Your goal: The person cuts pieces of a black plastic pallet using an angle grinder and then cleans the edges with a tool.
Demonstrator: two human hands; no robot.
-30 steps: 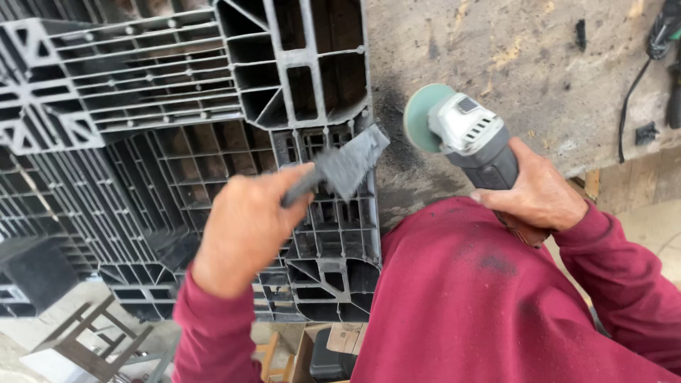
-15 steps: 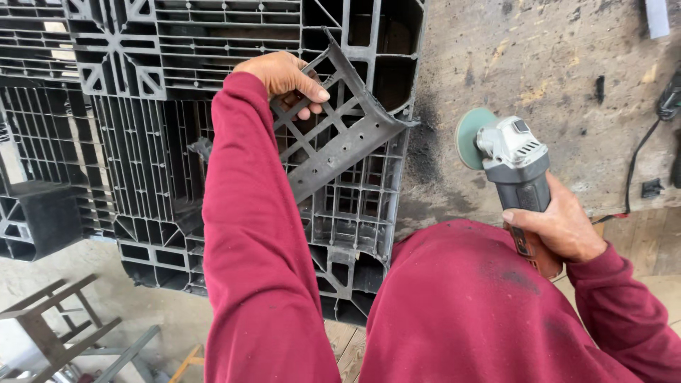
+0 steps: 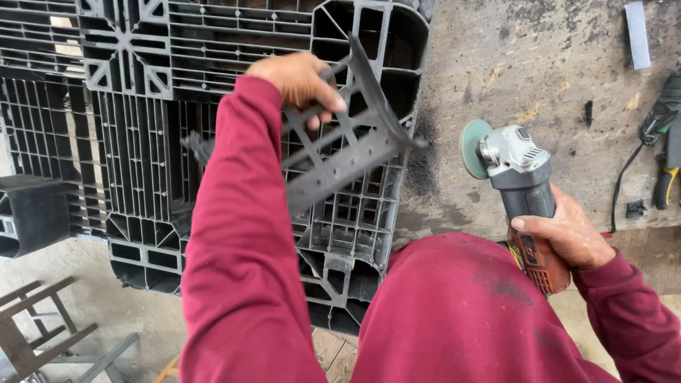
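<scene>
A broken-off grey plastic lattice piece with ribs and small holes is held up in the air, tilted, above a large dark grey plastic pallet that lies on a stained, dusty workbench. The left hand has its fingers curled shut around the upper bars of the piece. The right hand is wrapped closed around the orange-and-grey body of an angle grinder with a green disc, held clear to the right, well apart from the piece. The step in hand looks like lifting away a cut section; any next move calls for keeping the disc away from the raised arm. Both sleeves are maroon. Dark tools and a cable lie at the bench's right edge.
</scene>
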